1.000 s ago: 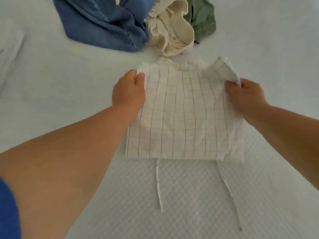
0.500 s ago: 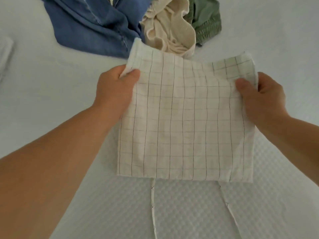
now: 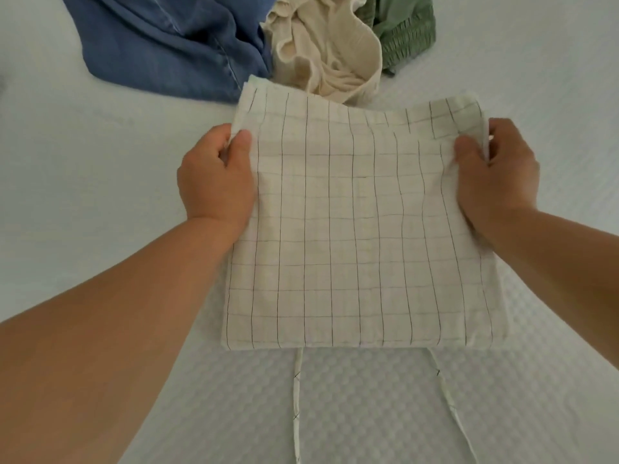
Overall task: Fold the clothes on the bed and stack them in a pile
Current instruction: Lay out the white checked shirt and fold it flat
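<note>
Cream-white cotton cloth crossed by a thin dark grid (image 3: 361, 229), folded to a rough square, lies in the middle of the white textured bed (image 3: 83, 182), its near edge flat on the cover and its far edge raised a little where both hands have it. The left hand (image 3: 216, 182) takes the far-left corner, thumb on top of the fabric and fingers curled beneath, so its grip is closed on the checked cloth. The right hand (image 3: 499, 175) takes the far-right corner the same way, thumb pressed onto the upper face and the fingers wrapped round the edge, its grip likewise closed on the cloth. Two narrow fabric ties (image 3: 296, 406) of the same checked material trail from under the near edge toward the near side of the bed, lying loose on the cover. Toward the far edge of the bed sits an unfolded heap: a crumpled blue denim garment (image 3: 167, 45) on the left, a rumpled beige ribbed garment (image 3: 328, 51) just beside it in the middle, and a green gathered garment (image 3: 405, 31) on the right, touching the beige one. The far edge of the checked cloth overlaps the near rim of the beige piece in this view.
</note>
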The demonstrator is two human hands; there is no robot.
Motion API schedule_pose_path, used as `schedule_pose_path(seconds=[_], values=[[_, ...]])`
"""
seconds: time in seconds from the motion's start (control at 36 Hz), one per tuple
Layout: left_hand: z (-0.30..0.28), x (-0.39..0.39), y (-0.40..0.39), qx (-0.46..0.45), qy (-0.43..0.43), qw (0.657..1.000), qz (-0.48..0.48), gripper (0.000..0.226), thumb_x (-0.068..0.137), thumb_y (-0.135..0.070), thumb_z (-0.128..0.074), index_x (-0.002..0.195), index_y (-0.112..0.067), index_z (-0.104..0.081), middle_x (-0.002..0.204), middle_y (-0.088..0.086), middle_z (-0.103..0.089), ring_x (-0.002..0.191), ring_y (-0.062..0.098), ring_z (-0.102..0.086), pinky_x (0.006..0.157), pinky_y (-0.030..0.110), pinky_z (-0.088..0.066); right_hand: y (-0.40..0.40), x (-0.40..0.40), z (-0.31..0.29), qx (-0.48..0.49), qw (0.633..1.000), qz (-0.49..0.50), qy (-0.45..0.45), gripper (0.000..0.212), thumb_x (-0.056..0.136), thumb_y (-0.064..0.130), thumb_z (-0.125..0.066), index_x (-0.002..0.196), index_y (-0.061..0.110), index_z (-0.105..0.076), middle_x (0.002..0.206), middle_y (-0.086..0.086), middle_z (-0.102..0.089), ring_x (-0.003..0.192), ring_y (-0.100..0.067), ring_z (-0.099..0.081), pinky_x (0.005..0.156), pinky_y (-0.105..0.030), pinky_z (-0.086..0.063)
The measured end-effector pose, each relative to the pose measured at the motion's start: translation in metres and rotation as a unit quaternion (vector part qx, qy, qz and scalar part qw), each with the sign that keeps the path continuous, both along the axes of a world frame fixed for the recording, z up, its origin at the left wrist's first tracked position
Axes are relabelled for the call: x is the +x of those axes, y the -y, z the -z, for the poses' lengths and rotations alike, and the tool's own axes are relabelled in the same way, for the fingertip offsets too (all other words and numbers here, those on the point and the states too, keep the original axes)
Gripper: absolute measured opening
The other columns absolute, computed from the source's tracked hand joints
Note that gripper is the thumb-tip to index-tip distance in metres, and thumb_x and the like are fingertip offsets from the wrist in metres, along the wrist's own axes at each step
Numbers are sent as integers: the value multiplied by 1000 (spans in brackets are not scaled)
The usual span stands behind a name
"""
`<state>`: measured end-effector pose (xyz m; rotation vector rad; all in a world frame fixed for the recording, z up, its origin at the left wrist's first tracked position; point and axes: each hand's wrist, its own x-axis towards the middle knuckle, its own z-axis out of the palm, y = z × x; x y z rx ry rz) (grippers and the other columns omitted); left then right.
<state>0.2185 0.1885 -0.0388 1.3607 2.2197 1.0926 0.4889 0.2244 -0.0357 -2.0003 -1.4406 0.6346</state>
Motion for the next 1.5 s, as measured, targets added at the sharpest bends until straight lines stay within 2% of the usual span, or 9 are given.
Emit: schedule_pose_path(seconds=[0.08,0.19,0.33,0.53,0.78,0.94,1.22,1.39,1.5], values=[[1,0,2,-98,-11,995,-32,28,93,-36,-51,114,-20,-59,95,-4,-60,90,15,-57,84,33,-47,1,1,3,-71,997,18,30,42,88,42,-52,127,27,-43,98,9,-53,99,-17,-52,88,-36,-44],[-13,7,6,-92,-79,992,-34,66,85,-33,-60,142,-18,-32,131,5,-47,122,23,-41,102,37,-32,4,-2,-7,-14,988,-38,149,61,88,41,-51,143,23,-29,138,-2,-36,130,-22,-28,108,-39,-18],[-17,50,30,-85,-213,937,264,64,89,-56,-29,147,-31,-19,157,4,-13,144,23,-5,112,41,-1,15,-21,-13,37,913,-285,290,60,92,56,-27,147,30,-23,157,-3,-13,144,-22,-3,113,-45,-1],[35,37,37,-232,-307,871,305,76,77,-76,8,145,-40,14,156,-5,18,142,17,20,111,44,17,-3,-7,23,-139,891,-311,300,67,89,69,-11,147,41,7,157,6,15,142,-14,18,114,-42,12],[1,44,48,-200,-286,881,319,78,82,-72,-5,149,-32,-1,158,2,7,143,20,17,111,43,14,67,-12,-22,-52,884,-363,291,69,91,63,-10,149,27,-14,158,0,-4,144,-15,7,114,-44,12],[9,44,110,-266,-279,841,379,73,80,-74,2,143,-40,18,155,-2,22,139,15,27,113,43,17,125,17,-6,-150,839,-404,334,70,86,68,3,143,31,20,150,8,27,138,-9,29,113,-35,19],[30,38,109,-259,-300,838,375,71,81,-76,-1,137,-43,25,154,-6,24,138,10,28,110,39,21,123,23,6,-160,837,-408,328,71,85,70,2,144,34,19,150,11,29,137,-10,32,109,-36,25],[-20,40,115,-174,-176,913,325,54,89,-39,-52,140,-22,-42,153,6,-26,144,20,-11,114,38,-3,158,-19,-37,-36,856,-431,283,67,83,49,-41,139,12,-40,147,-10,-37,141,-26,-22,114,-47,-6],[-44,39,152,-117,-94,973,175,25,82,-18,-62,106,-12,-68,112,6,-62,109,24,-54,91,25,-31,182,-58,-39,-79,822,-485,289,68,81,23,-52,145,15,-29,151,-7,-30,142,-25,-17,112,-40,-4]])
